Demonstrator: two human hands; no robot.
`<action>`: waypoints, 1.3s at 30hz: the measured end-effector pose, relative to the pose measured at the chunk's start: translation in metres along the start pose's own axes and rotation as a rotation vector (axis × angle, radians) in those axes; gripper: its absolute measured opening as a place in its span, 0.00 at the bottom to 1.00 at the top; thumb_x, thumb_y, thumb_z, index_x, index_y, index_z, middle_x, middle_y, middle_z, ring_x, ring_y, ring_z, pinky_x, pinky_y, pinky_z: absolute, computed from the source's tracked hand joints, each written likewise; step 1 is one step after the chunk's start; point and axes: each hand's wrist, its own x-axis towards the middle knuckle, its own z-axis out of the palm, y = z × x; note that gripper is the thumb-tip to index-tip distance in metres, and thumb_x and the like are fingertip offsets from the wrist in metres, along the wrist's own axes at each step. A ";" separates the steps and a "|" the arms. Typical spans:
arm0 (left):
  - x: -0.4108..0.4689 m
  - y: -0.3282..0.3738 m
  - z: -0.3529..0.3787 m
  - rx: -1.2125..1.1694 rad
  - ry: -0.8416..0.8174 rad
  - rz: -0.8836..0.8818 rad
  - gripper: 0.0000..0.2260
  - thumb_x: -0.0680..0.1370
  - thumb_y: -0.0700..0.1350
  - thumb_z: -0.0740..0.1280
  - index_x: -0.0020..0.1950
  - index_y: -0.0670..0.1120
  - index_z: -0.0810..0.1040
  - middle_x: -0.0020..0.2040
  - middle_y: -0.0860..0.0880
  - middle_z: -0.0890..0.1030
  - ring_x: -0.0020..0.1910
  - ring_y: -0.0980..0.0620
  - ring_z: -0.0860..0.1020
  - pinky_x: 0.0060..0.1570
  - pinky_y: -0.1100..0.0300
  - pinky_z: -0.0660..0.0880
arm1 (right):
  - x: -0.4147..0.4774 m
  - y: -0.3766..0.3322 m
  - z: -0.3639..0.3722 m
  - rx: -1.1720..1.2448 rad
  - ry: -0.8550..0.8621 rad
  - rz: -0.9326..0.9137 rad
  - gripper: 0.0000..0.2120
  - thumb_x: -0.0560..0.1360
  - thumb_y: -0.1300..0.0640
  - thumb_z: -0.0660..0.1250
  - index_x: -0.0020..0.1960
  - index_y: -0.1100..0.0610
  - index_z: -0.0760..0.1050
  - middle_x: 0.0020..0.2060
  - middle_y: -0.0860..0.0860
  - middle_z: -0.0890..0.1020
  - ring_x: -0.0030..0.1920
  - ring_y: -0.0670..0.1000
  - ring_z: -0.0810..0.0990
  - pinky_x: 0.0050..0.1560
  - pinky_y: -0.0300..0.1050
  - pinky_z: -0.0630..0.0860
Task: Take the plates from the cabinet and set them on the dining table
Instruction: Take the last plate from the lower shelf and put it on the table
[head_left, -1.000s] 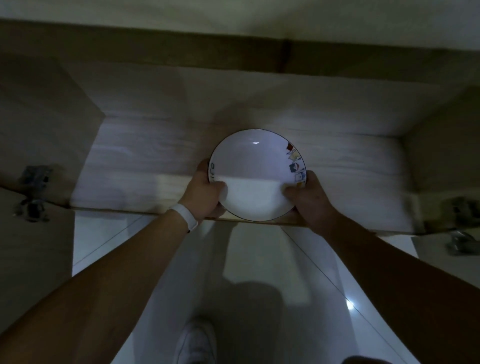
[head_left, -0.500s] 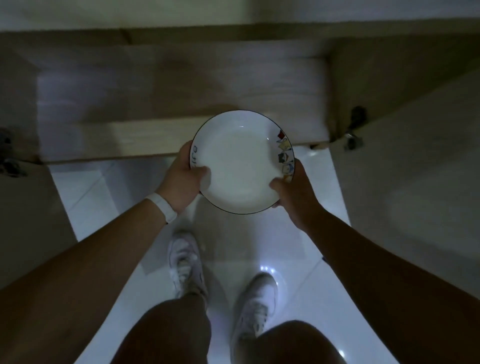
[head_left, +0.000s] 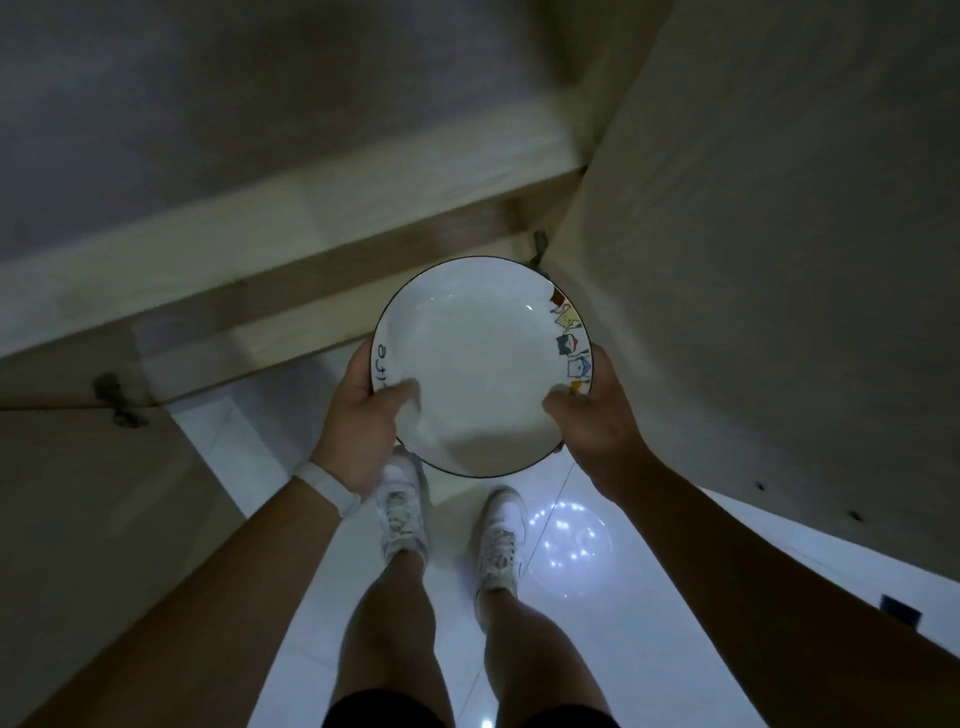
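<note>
A white plate with a thin dark rim and small coloured figures along its right edge hangs level in front of me, above the floor. My left hand grips its left edge, thumb lying over the rim. My right hand grips the right edge the same way. The wooden cabinet stands open behind the plate, its shelf dim and blurred. No dining table is in view.
The cabinet's right door swings open close to my right arm, and the left door stands open by my left arm. Glossy white floor tiles lie below, with my two white shoes between the doors.
The plate has come off the cabinet shelf and out toward me, held in both hands. My view has tilted down and turned, so my legs and shoes now show.
</note>
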 end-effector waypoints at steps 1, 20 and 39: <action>-0.012 0.014 0.007 0.005 -0.012 0.018 0.25 0.77 0.26 0.59 0.67 0.49 0.72 0.58 0.53 0.81 0.52 0.56 0.82 0.46 0.62 0.79 | -0.013 -0.015 -0.007 -0.003 0.013 -0.025 0.23 0.70 0.72 0.58 0.60 0.53 0.74 0.44 0.47 0.83 0.39 0.45 0.82 0.29 0.39 0.76; -0.170 0.251 0.080 0.084 -0.109 0.234 0.25 0.73 0.30 0.63 0.56 0.59 0.81 0.53 0.56 0.84 0.51 0.55 0.82 0.46 0.58 0.78 | -0.210 -0.230 -0.085 0.105 0.098 -0.154 0.24 0.68 0.65 0.59 0.55 0.41 0.73 0.45 0.46 0.83 0.43 0.52 0.83 0.33 0.58 0.83; -0.222 0.359 0.198 0.088 -0.710 0.346 0.22 0.70 0.31 0.62 0.53 0.55 0.82 0.51 0.53 0.85 0.49 0.52 0.83 0.43 0.60 0.79 | -0.343 -0.303 -0.144 0.268 0.659 -0.275 0.20 0.64 0.63 0.60 0.52 0.44 0.74 0.39 0.43 0.83 0.36 0.43 0.81 0.33 0.38 0.77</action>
